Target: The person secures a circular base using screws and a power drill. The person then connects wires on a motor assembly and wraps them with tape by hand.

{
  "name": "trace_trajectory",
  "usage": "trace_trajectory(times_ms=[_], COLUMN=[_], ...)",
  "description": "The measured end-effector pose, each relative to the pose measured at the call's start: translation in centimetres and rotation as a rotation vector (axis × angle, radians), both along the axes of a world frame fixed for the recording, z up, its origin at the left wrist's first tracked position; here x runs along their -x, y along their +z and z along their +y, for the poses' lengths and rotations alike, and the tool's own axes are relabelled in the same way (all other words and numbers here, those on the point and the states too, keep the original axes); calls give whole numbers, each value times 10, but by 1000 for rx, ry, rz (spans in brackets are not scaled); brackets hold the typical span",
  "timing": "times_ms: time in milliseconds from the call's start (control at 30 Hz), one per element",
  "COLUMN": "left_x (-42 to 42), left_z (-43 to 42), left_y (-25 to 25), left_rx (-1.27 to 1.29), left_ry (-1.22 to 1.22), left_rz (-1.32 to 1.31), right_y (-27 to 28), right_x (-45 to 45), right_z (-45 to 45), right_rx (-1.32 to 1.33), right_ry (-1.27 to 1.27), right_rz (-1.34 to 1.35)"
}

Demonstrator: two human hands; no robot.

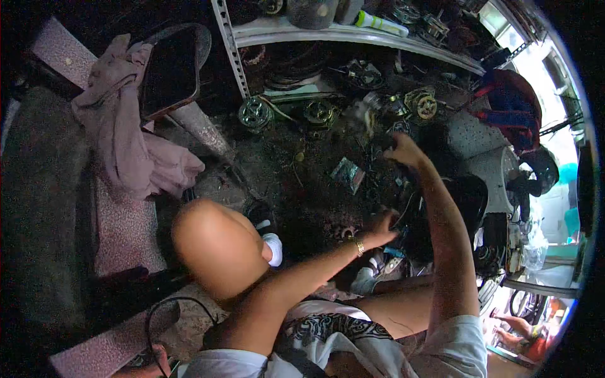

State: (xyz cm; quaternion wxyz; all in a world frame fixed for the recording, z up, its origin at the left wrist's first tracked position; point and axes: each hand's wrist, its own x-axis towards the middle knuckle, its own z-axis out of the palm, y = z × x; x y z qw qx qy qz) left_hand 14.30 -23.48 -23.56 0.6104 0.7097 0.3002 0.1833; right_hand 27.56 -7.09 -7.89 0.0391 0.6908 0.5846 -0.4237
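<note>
My right hand [404, 151] reaches over the dark floor toward a cluster of metal parts. Its thumb stands apart from the fingers, and I see nothing held between them. Nearer to me, my left hand [380, 232], with a gold-coloured bracelet [359, 246] at the wrist, is curled beside a dark shape. Whatever its fingers hold, if anything, is lost in shadow. Between and left of the hands lies a small clear plastic packet [348, 175]. Beyond my right hand sits a round, spoked metal part [426, 107].
Two more round metal parts, one at the shelf post [255, 113] and another [319, 112], lie along the shelf's foot. A white shelf edge [353, 35] crosses the top. Cloth [129, 138] hangs at left. A pale chair [488, 164] stands at right.
</note>
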Motion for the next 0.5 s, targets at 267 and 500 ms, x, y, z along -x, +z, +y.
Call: trace_trajectory(times_ms=[267, 500], left_x=[90, 143], left_z=[43, 25], left_y=[36, 92], left_rx=[-180, -316], left_ry=[-198, -208], left_rz=[207, 494], right_y=[30, -41], right_x=[44, 114], right_z=[-56, -68], right_rx=[-989, -1097], right_ry=[-498, -749], right_rz=[479, 660])
